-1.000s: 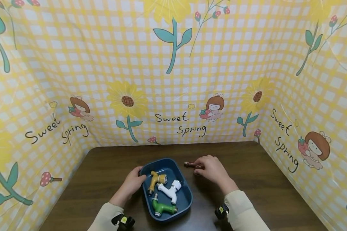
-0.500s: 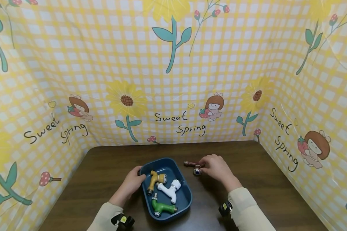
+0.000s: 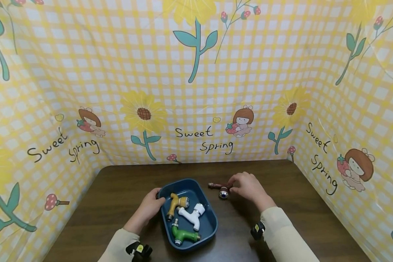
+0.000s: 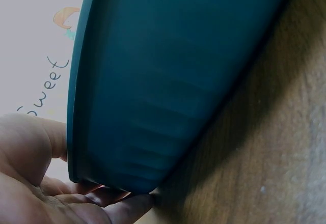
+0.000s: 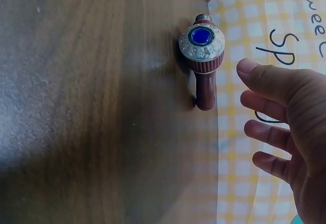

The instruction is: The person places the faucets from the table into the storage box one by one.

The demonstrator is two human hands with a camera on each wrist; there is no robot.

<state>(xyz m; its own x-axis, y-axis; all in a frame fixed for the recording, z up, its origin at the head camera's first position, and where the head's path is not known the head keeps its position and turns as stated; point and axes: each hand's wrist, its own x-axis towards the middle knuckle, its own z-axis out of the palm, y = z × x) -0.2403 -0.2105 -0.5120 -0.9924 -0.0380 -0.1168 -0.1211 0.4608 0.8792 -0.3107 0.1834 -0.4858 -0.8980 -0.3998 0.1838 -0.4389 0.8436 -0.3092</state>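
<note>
A dark-red tap [image 3: 223, 193] with a silver, blue-centred knob lies on the table, right of a blue plastic basin [image 3: 213, 233]. My right hand [image 3: 249, 188] is just right of this tap. In the right wrist view that hand [image 5: 300, 127] has its fingers spread apart and holds nothing, with the tap [image 5: 205, 89] clear of the fingertips. My left hand [image 3: 150, 205] grips the basin's left side, thumb over the rim and fingers against the outer wall [image 4: 153, 81]. Inside the basin lie a yellow tap [image 3: 174, 207], a white tap [image 3: 193, 217] and a green tap [image 3: 185, 235].
The brown wooden table [image 3: 127, 182] ends at the back against a yellow-checked cloth [image 3: 196, 102] with flowers and lettering. The same cloth rises on the left and right sides. A small black device is strapped to each wrist.
My right hand has come away from the dark-red tap and moved slightly right, uncovering its knob. The left hand and the basin have stayed in place.
</note>
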